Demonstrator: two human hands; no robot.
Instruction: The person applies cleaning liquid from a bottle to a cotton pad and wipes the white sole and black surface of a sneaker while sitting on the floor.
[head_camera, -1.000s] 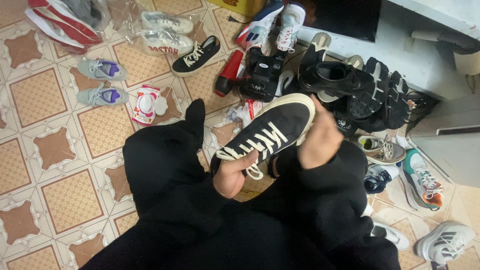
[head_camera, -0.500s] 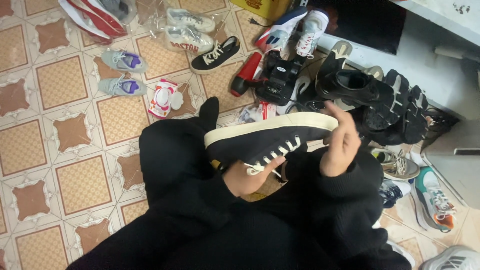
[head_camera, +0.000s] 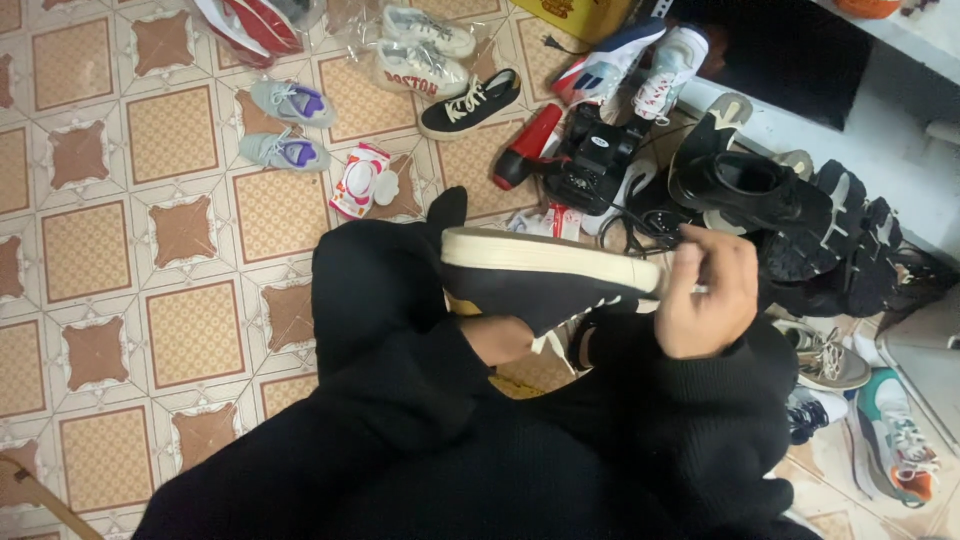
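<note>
Head view: your right hand (head_camera: 705, 295) is closed around the toe end of a black canvas sneaker (head_camera: 545, 280), fingers curled over the cream rubber edge, while your left hand (head_camera: 500, 338) grips it from beneath near the laces, mostly hidden by the shoe's body. The sneaker is held in the air above your lap, turned on its side so that the cream sole rim faces up and the white laces hang toward you. Your black-clad knee (head_camera: 385, 275) rises just to the left of the shoe's heel end. Beyond the shoe, close to its far edge, lie a black machine with cable (head_camera: 590, 165) and a red handheld tool (head_camera: 527, 147); a matching black sneaker (head_camera: 470, 105) sits further out on the tiled floor (head_camera: 190, 330). To your right, a heap of dark shoes (head_camera: 790, 220) crowds against the hand's outer side, and grey and teal trainers (head_camera: 880, 420) line the lower right. A pink-and-white pack (head_camera: 360, 180) and two small grey-purple shoes (head_camera: 285, 125) lie to the far left, well apart from your hands. The open tile lies on your left, from the knee out to the frame's left edge.
</note>
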